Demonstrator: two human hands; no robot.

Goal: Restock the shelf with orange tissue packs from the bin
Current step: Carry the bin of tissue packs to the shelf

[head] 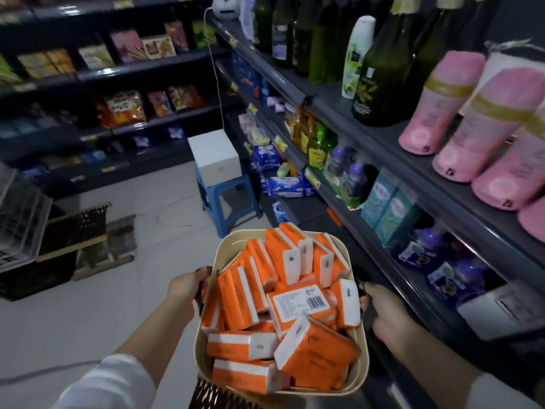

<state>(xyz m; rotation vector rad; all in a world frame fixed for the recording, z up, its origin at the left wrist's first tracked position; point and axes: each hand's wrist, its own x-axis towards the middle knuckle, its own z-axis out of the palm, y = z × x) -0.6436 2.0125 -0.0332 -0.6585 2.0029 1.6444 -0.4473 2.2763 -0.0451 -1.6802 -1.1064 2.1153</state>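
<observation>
Head view of a shop aisle. A cream bin (pixel 221 250), heaped with orange tissue packs (pixel 283 305) lying at mixed angles, is carried in mid-aisle with its long axis running near to far. The left hand (pixel 185 286) curls its fingers round the dark handle on the bin's left side; the right hand (pixel 383 314) grips the matching handle on the right side, so both hands are occupied and no pack is yet held. The shelf (pixel 383 134) runs along the right of the scene, roughly parallel to the bin's long axis, its tiers carrying bottles, pink rolls and teal boxes; which tier is meant for the packs cannot be told. The bin lies just left of the shelf's lower edges, so the right hand is the nearer one to it. Judgement: placing a pack calls for freeing one hand, probably the right, and moving rightward across the bin's short axis. A blue stool (pixel 227 199) stands farther down the aisle
</observation>
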